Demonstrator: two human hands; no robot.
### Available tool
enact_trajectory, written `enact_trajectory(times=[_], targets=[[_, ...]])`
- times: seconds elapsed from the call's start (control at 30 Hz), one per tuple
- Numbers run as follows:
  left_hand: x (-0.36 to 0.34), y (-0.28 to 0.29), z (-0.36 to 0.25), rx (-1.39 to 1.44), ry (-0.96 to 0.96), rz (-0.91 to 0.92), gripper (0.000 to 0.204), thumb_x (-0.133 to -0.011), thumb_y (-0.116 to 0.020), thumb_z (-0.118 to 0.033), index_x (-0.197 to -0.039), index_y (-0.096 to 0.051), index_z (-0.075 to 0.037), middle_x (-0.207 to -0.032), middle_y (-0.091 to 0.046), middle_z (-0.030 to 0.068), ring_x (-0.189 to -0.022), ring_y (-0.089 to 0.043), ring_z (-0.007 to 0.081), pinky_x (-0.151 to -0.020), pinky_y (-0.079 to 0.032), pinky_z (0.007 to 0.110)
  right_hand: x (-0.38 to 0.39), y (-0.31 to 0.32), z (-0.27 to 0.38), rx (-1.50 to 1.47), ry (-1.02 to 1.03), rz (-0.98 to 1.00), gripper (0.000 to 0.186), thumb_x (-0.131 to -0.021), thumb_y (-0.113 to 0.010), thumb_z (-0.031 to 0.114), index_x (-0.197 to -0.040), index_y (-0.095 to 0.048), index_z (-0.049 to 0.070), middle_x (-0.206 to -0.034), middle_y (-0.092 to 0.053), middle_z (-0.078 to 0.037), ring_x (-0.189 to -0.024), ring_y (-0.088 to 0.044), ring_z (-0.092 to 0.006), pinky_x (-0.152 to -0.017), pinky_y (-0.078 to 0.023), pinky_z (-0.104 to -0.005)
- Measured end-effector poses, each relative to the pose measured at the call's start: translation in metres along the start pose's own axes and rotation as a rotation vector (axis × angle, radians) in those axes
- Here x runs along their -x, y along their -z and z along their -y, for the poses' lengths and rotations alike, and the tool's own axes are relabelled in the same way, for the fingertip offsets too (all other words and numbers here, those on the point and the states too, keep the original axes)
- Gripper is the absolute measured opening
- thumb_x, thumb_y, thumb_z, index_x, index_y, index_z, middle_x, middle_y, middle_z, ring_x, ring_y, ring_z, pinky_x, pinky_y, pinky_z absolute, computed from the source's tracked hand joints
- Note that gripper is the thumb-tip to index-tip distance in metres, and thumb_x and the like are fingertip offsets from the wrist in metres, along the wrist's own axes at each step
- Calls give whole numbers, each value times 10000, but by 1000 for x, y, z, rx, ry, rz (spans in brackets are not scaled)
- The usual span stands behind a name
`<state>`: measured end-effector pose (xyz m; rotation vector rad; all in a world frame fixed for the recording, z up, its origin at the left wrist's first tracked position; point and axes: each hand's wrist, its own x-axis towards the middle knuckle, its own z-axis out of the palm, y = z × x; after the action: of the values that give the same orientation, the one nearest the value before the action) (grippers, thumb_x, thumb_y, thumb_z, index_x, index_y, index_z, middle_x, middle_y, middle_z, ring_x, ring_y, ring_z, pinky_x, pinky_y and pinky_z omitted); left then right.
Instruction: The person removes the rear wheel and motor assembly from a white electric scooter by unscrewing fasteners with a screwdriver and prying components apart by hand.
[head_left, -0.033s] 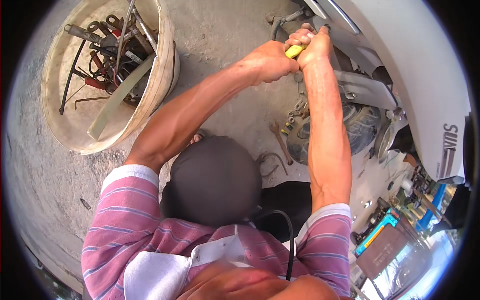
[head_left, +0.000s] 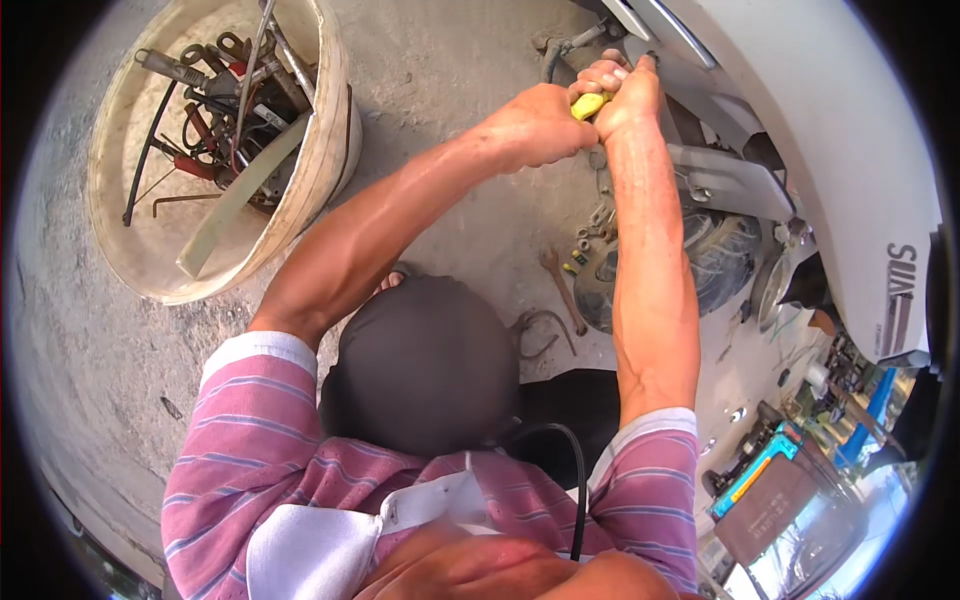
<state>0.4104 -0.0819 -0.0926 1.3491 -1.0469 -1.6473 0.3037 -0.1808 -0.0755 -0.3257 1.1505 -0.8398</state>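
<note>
Both my hands meet at the far right, beside the lower part of a white vehicle body panel (head_left: 810, 110). My left hand (head_left: 540, 125) is closed, its thumb against a bright yellow handle (head_left: 590, 105). Around the other side of that handle curl the fingers of my right hand (head_left: 628, 95), with its thumb pointing away from me along the panel. Only a short yellow piece shows between the hands; the tool's working end is hidden. Just beyond my fingers, a dark metal part with a hose (head_left: 560, 55) sits low by the vehicle.
At far left stands a dirty white bucket (head_left: 125, 265) with wrenches, rods and other tools. A rusty wrench (head_left: 562, 290) and several nuts (head_left: 597, 222) lie on the concrete. A tyre (head_left: 735, 255) is partly behind my right forearm. Clutter and a dark box (head_left: 785, 510) stand at lower right.
</note>
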Motion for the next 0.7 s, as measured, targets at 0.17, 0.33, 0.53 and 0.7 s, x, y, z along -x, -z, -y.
enact_trajectory(times=[0.17, 0.33, 0.53, 0.7], targets=[[39, -32, -5, -865, -381, -526, 185, -830, -582, -94, -963, -566, 33, -873, -686, 256, -871, -688, 419, -742, -529, 545, -13, 11, 4, -186, -60, 185, 645, -1087, -212, 574, -798, -509, 79, -563, -369, 39, -500, -360, -124, -519, -342, -298], [27, -38, -25, -1104, -285, -471, 217, -841, -580, -78, -1029, -592, 30, -850, -713, 250, -783, -703, 444, -702, -552, 538, -35, 34, -6, -553, -127, 566, 660, -1073, -256, 615, -843, -536, 63, -606, -436, 7, -528, -416, -154, -529, -397, -318], [36, -43, -53, -1137, -21, -464, 303, -839, -607, -129, -1095, -642, 30, -967, -719, 266, -931, -710, 428, -815, -563, 510, -43, 30, -52, -1068, -132, 1169, 558, -1039, -408, 541, -1138, -686, 67, -987, -656, -63, -893, -574, -210, -840, -490, -369], [29, -41, -62, -1068, -14, -422, 380, -825, -640, -159, -1160, -640, 19, -1018, -713, 268, -987, -696, 425, -860, -552, 494, -55, 13, -46, -1166, -74, 1626, 364, -1002, -534, 438, -960, -712, 122, -717, -541, 41, -682, -490, -133, -704, -414, -323]])
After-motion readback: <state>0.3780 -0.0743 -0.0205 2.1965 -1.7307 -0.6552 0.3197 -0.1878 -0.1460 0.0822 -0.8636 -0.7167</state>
